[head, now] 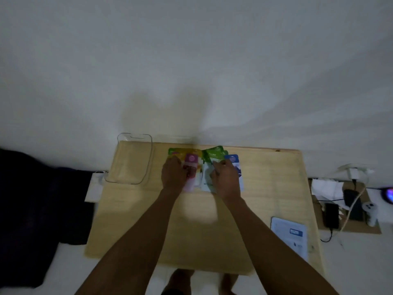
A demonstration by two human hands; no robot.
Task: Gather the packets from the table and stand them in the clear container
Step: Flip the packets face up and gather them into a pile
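Note:
Several flat packets lie spread side by side at the far middle of the wooden table (191, 231): a yellow-green one (180, 151), a pink one (192, 161), a green one (213, 153) and a blue one (234, 159). My left hand (173, 174) rests palm down on the left packets, beside the pink one. My right hand (225, 177) presses on the green and white packets, next to the blue one. Whether either hand grips a packet is hidden under the palms. The clear container (131, 160) stands at the far left corner of the table, left of the packets, with nothing inside.
A white sheet with a blue label (290, 235) lies at the table's right edge. Right of the table, on a cardboard piece on the floor, are a phone (331, 216), cables and a charger (354, 174). A dark cloth (32, 209) lies on the left. The white wall is right behind the table.

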